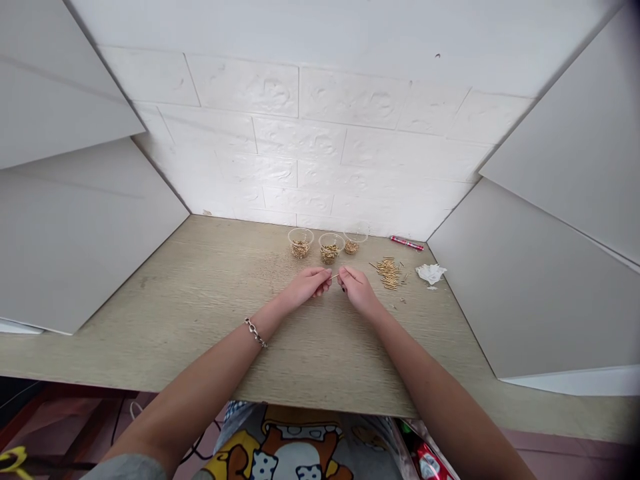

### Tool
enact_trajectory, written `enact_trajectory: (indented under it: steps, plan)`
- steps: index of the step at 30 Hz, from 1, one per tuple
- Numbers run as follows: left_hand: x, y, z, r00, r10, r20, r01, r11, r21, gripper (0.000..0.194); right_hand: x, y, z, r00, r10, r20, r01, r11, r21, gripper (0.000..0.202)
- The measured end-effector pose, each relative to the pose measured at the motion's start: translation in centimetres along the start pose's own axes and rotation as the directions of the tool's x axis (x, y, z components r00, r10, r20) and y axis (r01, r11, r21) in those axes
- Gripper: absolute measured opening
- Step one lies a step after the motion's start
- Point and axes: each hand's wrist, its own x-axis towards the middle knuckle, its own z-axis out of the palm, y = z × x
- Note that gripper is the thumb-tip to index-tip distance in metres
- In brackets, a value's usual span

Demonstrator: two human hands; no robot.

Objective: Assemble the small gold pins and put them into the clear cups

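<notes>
Pinching a thin rod, you have the fingertips of your left hand closed on one end and those of your right hand on the other, so it bridges the small gap. Just beyond your grip stand three clear cups holding golden pieces; to its right lie a pile of golden rods and a crumpled white tissue.

No lettering can be read; any print on the red tube is too small.
</notes>
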Motion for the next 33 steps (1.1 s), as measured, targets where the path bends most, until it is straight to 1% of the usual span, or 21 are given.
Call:
enact_trajectory:
  steps: [3,4,6,8,9,10,11,13,15,18,21,22,23,26,27,30,33]
  plan:
    - [0.1,-0.4,0.1,0.994,-0.039,-0.101,0.041,0.999,0.022,0.045,-0.1,-0.3,0.1,0.998,0.003,0.069,0.002,0.997,-0.076,0.034]
    - [0.2,-0.5,0.0,0.99,-0.043,-0.135,0.05,0.998,0.046,0.048,-0.2,-0.4,0.0,0.998,-0.005,0.063,0.014,0.992,-0.129,0.034]
    - [0.2,-0.5,-0.1,0.983,-0.03,-0.181,0.05,0.993,0.107,0.053,-0.2,-0.7,-0.2,0.998,-0.056,-0.006,0.052,0.959,-0.28,0.034]
    - [0.2,-0.5,-0.2,0.977,-0.009,-0.211,0.044,0.986,0.159,0.059,-0.2,-0.8,-0.5,0.985,-0.141,-0.1,0.08,0.883,-0.463,0.033]
    - [0.2,-0.4,-0.2,0.974,-0.001,-0.226,0.042,0.984,0.174,0.061,-0.1,-0.9,-0.7,0.978,-0.172,-0.12,0.08,0.835,-0.545,0.033]
    - [0.2,-0.4,-0.3,0.972,0.004,-0.236,0.04,0.982,0.182,0.062,0.0,-0.9,-0.8,0.977,-0.18,-0.112,0.075,0.787,-0.612,0.032]
    - [0.2,-0.4,-0.3,0.971,0.009,-0.241,0.036,0.982,0.184,0.063,0.0,-1.0,-0.9,0.984,-0.161,-0.077,0.07,0.745,-0.663,0.031]
    - [0.2,-0.4,-0.3,0.972,0.024,-0.234,0.019,0.983,0.18,0.062,0.2,-1.0,-0.9,0.997,-0.072,0.024,0.067,0.683,-0.727,0.029]
    - [0.1,-0.5,-0.3,0.976,0.038,-0.213,0.0,0.984,0.178,0.061,0.2,-1.0,-0.9,0.997,-0.01,0.08,0.068,0.641,-0.764,0.028]
    - [0.2,-0.6,-0.3,0.979,0.04,-0.199,0.002,0.979,0.205,0.058,0.1,-1.2,-0.7,0.997,-0.005,0.076,0.064,0.598,-0.799,0.028]
    - [0.2,-0.5,-0.1,0.978,0.02,-0.207,0.038,0.962,0.272,0.049,-0.4,-1.3,-0.6,0.991,0.004,0.133,0.107,0.568,-0.816,0.027]
    - [0.1,-0.5,-0.1,0.979,0.006,-0.206,0.054,0.956,0.288,0.045,-0.6,-1.4,-0.6,0.988,-0.009,0.151,0.131,0.555,-0.822,0.028]
    - [0.1,-0.4,0.0,0.98,-0.006,-0.201,0.065,0.955,0.289,0.042,-0.9,-1.6,-0.6,0.987,-0.051,0.15,0.154,0.546,-0.824,0.029]
    - [0.1,-0.3,0.0,0.984,0.034,-0.173,0.015,0.962,0.274,0.037,-1.5,-2.0,-0.7,0.963,-0.193,0.186,0.266,0.585,-0.767,0.027]
    - [0.1,-0.3,0.0,0.984,0.027,-0.176,0.02,0.966,0.259,0.036,-1.6,-2.2,-0.7,0.957,-0.225,0.181,0.282,0.594,-0.753,0.027]
    - [0.2,-0.2,-0.1,0.985,0.025,-0.173,0.007,0.984,0.178,0.03,-1.5,-2.4,-0.8,0.945,-0.28,0.172,0.314,0.615,-0.723,0.025]
    - [0.2,-0.2,-0.2,0.986,0.06,-0.156,-0.047,0.996,0.08,0.024,-1.2,-2.2,-0.9,0.939,-0.304,0.159,0.326,0.642,-0.694,0.024]
